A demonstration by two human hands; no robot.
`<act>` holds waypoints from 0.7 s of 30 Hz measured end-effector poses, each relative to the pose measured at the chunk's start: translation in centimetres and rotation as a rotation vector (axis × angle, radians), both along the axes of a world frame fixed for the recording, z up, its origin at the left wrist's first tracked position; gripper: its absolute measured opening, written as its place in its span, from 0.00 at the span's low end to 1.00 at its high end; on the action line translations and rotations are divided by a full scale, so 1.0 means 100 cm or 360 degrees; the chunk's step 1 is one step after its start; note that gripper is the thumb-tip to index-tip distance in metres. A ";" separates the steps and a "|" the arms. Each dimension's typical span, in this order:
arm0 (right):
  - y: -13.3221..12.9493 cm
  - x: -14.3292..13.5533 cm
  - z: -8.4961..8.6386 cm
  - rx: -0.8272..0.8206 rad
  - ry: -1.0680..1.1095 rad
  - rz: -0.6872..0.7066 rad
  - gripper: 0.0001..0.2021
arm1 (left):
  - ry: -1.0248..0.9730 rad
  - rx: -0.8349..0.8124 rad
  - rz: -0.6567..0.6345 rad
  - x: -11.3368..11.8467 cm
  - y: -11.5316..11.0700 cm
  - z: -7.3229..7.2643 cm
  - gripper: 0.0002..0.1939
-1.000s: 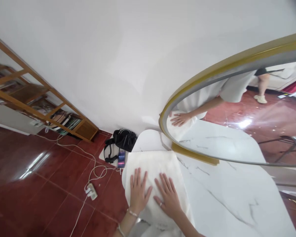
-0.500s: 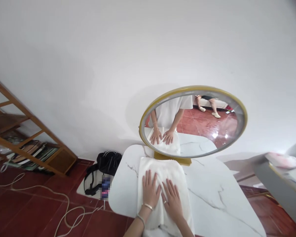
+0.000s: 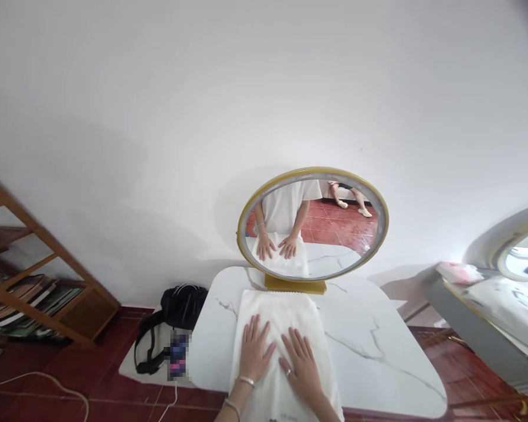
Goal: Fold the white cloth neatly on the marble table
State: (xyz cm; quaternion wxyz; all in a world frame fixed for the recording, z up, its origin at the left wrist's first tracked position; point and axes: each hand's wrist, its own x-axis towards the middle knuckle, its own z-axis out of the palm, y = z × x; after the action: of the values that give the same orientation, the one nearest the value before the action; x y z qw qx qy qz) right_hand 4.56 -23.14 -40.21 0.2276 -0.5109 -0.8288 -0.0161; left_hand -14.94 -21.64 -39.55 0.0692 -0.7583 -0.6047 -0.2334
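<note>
A white towel (image 3: 286, 316) lies spread over the front of a white marble-patterned table (image 3: 369, 363). My left hand (image 3: 254, 351) rests flat on the towel's left part, fingers stretched out, with bracelets at the wrist. On the towel's right part lies my right hand (image 3: 300, 364), palm down and fingers spread, a ring on one finger. Neither hand grips anything. Behind the towel, a round mirror (image 3: 312, 228) with a gold frame stands on a gold base (image 3: 294, 284) and reflects both hands. The towel's near end runs below the picture's edge.
Left of the table, a black bag (image 3: 182, 308) sits on a pale low surface. A wooden rack (image 3: 66, 258) leans beside the wall, and a white cable (image 3: 48, 378) crosses the red tiled floor. A second table (image 3: 479, 340) with a mirror stands at right.
My hands have moved apart, and the towel between them lies flatter, its central fold smoothed out. The view has turned a little to the right, bringing the second mirror into sight.
</note>
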 end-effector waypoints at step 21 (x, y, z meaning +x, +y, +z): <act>-0.002 -0.010 0.004 0.0139 -0.0096 -0.0099 0.26 | 0.0047 -0.0005 0.0120 0.018 -0.003 0.006 0.28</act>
State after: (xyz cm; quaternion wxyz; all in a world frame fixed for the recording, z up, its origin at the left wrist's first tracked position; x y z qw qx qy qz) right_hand 3.53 -23.35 -39.85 0.2240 -0.5252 -0.8176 -0.0746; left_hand -13.18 -21.99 -38.92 0.0857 -0.7384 -0.6321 -0.2186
